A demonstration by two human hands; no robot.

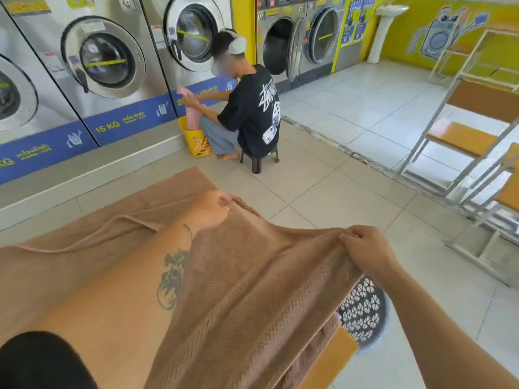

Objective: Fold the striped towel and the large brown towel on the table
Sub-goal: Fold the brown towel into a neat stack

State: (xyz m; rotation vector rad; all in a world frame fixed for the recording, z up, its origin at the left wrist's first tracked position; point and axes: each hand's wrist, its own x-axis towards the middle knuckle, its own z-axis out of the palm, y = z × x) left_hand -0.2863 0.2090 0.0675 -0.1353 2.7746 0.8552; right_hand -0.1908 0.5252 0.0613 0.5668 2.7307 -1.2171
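The large brown towel (252, 290) is held up in front of me, stretched between both hands and draping down over the table. My left hand (212, 209) pinches its far upper edge. My right hand (365, 248) grips the near right corner of the same edge. The rest of the towel spreads flat to the left, toward the washing machines. A strip of the yellow-brown table (331, 360) shows under the hanging cloth. I see no striped towel.
A dark perforated laundry basket (365, 313) stands on the floor right of the table. A person (247, 113) sits on a low stool (257, 160) by a yellow basket (196, 140) at the washing machines (104, 60). Metal-framed benches (463, 138) line the right.
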